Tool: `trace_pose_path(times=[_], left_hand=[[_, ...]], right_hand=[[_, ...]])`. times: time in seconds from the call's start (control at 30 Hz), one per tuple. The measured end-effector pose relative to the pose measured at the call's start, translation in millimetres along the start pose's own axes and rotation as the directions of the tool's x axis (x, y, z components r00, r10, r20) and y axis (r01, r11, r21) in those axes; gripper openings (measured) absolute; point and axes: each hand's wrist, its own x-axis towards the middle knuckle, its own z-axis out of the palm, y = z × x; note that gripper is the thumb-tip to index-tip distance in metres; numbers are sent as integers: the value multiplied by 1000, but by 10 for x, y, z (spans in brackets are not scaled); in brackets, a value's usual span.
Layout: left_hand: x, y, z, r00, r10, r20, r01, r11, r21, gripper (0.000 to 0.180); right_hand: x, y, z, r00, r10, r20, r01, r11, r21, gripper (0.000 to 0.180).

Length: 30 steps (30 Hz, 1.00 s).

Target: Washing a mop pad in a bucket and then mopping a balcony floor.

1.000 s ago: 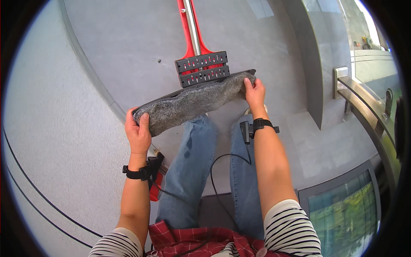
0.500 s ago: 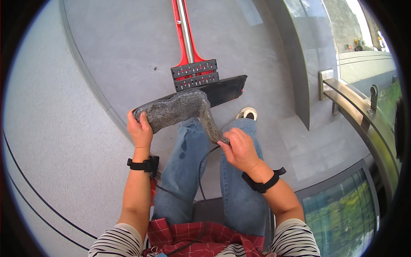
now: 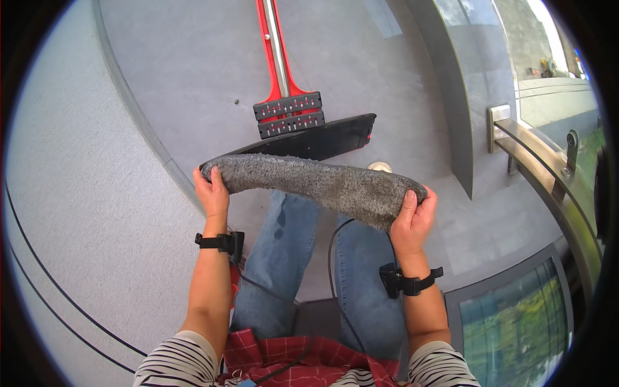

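A long grey fluffy mop pad (image 3: 309, 184) is stretched out above my knees. My left hand (image 3: 211, 193) pinches its left end, and my right hand (image 3: 414, 222) grips its right end with the thumb on the pile side. Just beyond the pad lies the black flat mop head (image 3: 335, 137), tilted, its left part hidden behind the pad. A red and silver mop handle (image 3: 281, 58) runs away from me, with a red and black slotted squeezing piece (image 3: 289, 115) at its lower end.
A pale textured wall (image 3: 84, 193) rises on the left. To the right are a grey panel edge (image 3: 451, 97), a curved metal door handle (image 3: 541, 155) and a reflecting glass panel (image 3: 516, 316). Grey floor (image 3: 174, 71) stretches ahead. A thin black cable (image 3: 332, 258) hangs over my legs.
My right hand has moved right and pulled the folded end out, so the pad is now spread nearly straight. My left hand has kept its hold.
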Motion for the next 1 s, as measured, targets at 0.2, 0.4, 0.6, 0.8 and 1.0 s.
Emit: trace_pose_path(times=[0.2, 0.4, 0.6, 0.8, 1.0], left_hand=[[16, 74, -29, 993, 32, 118, -34, 999, 17, 31], [37, 106, -66, 986, 64, 153, -61, 998, -26, 30], [27, 91, -76, 984, 29, 178, -10, 994, -108, 35], [16, 165, -93, 975, 4, 221, 36, 983, -179, 35], [33, 231, -163, 972, 28, 232, 15, 983, -180, 29]], right_hand=[[318, 819, 392, 999, -41, 1, 40, 974, -223, 25], [682, 1229, 946, 1000, -25, 12, 28, 952, -305, 27], [762, 1557, 1277, 995, 84, 53, -59, 928, -368, 29], [919, 1843, 1463, 1000, -18, -17, 13, 957, -291, 28], [1110, 1794, 1283, 951, 256, 171, -213, 948, -235, 34]])
